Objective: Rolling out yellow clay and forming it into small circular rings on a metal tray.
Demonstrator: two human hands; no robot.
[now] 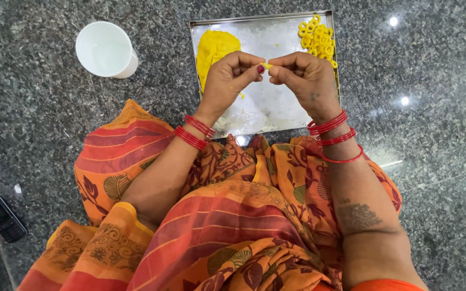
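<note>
Dough, a small yellow piece, sits pinched between my two hands right where the fingertips meet. My left hand is curled nearly into a fist, thumb and forefinger closed on the left end of the piece; my right hand is curled the same way, closed on its right end. The piece lies crosswise, its long axis running from one hand to the other, so neither hand is nearer: both touch it, and it hangs above the steel tray rather than resting on it.

Below my left hand, on the tray's far left part, lies the lump of yellow dough. Beyond my right hand, in the tray's far right corner, is the pile of yellow rings, just past my right knuckles. Red bangles ring both wrists. The tray rests on the speckled dark granite floor, touching my orange patterned sari. Well apart to the left stand a white cup and, nearer my knee, a black phone.
</note>
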